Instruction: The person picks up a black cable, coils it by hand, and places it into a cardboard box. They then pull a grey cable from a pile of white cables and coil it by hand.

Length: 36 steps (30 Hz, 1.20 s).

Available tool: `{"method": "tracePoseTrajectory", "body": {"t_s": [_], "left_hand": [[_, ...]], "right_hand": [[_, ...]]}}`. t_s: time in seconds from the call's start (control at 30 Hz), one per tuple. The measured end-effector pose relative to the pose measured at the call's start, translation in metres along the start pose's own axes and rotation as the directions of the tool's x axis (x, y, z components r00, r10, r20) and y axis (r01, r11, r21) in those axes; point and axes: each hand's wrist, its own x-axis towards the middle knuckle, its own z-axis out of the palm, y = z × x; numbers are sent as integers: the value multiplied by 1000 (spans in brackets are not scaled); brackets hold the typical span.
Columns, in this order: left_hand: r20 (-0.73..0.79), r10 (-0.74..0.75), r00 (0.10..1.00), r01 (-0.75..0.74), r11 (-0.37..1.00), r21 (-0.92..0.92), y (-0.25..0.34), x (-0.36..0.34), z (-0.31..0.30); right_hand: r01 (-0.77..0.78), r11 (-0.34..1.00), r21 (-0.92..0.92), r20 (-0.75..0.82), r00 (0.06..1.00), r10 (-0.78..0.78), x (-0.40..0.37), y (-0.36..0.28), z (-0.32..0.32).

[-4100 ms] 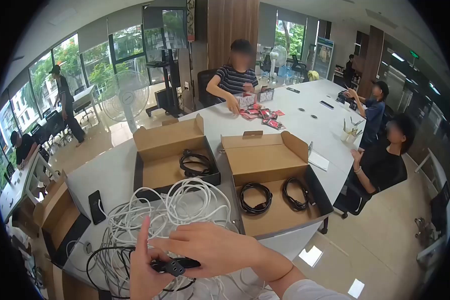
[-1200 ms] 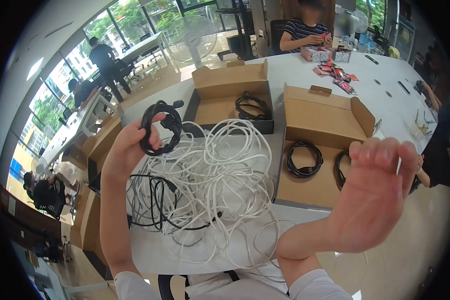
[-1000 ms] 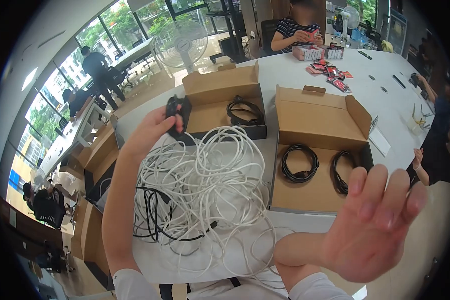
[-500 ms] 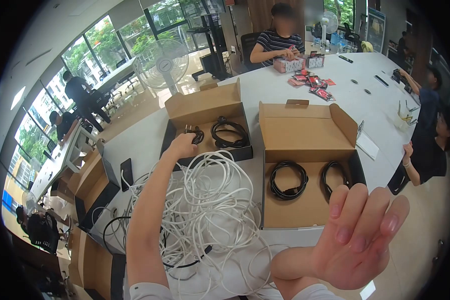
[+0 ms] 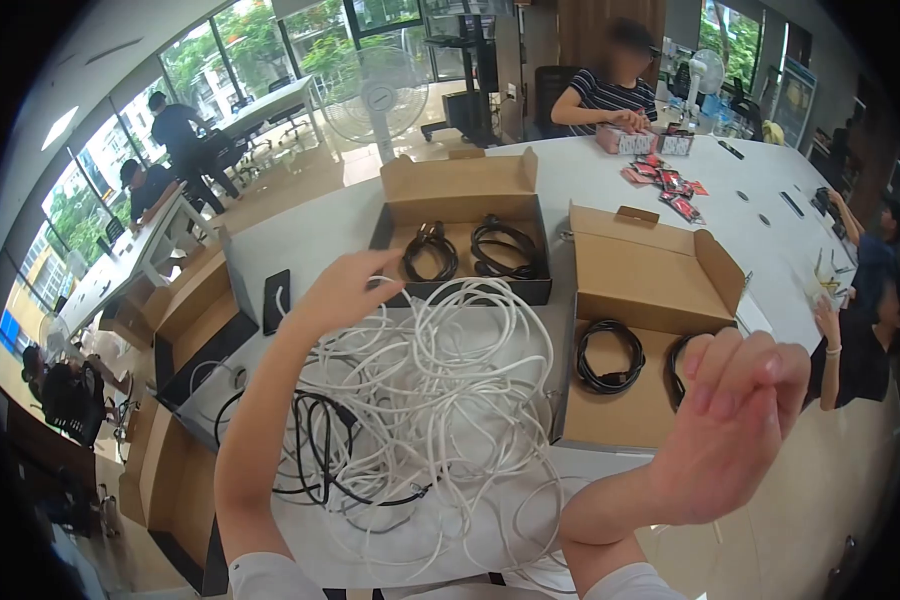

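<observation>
My left hand [image 5: 345, 290] is open over the near left corner of an open cardboard box [image 5: 460, 212], holding nothing. Two coiled black cables, one on the left [image 5: 430, 256] and one on the right [image 5: 503, 248], lie in that box. My right hand [image 5: 735, 430] is raised with curled fingers before a second open box [image 5: 620, 420], and nothing shows in it. This box holds a black coil [image 5: 610, 357] and another [image 5: 676, 370], partly hidden by the hand. A tangle of white cables [image 5: 450, 370] spreads below, with a loose black cable [image 5: 322, 440] at its left.
More open boxes stand at the left, one upper [image 5: 205, 325] and one lower [image 5: 175, 490]. A dark phone-like object [image 5: 277, 300] lies beside the tangle. Across the table a person [image 5: 610, 95] handles pink-and-white boxes near red packets [image 5: 670, 185]. Other people are at right and far left.
My left hand has let go of the left coil and moved back out of the box. The fingers of my right hand have curled in more. The view has shifted left.
</observation>
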Motion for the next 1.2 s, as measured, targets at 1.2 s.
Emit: {"method": "tracePoseTrajectory", "body": {"t_s": [1.2], "left_hand": [[-610,-374,698,491,871,28,7,-239,-57]], "right_hand": [[-55,961,-273,442,879,176,-33,-25,48]]}}
